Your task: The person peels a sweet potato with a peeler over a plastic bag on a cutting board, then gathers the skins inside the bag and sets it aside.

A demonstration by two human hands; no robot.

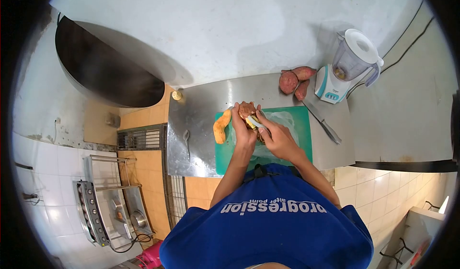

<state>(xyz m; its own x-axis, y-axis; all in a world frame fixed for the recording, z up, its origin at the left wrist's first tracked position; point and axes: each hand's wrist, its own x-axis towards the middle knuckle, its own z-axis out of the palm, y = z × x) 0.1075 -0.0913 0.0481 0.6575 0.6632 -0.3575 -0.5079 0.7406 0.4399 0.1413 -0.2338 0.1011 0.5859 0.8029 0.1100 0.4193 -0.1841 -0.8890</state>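
**Light strokes, steady turning**

The left grip (243, 134) is wrapped around a red-skinned sweet potato (247, 109) above the green board (298, 149); the right grip (280, 142), just beside it, is closed on a pale peeler (258, 123). Best peel lightly — blade angled clear of the left fingers — rotating between strokes.

I hold a lumpy red-brown sweet potato (247, 109) in my left hand (243, 129), with its rough skin sticking out past my fingertips and a bit of yellow showing near my right fingers. My right hand (279, 139) holds a small pale peeler (258, 122), tilted, right up by the yellow bit.
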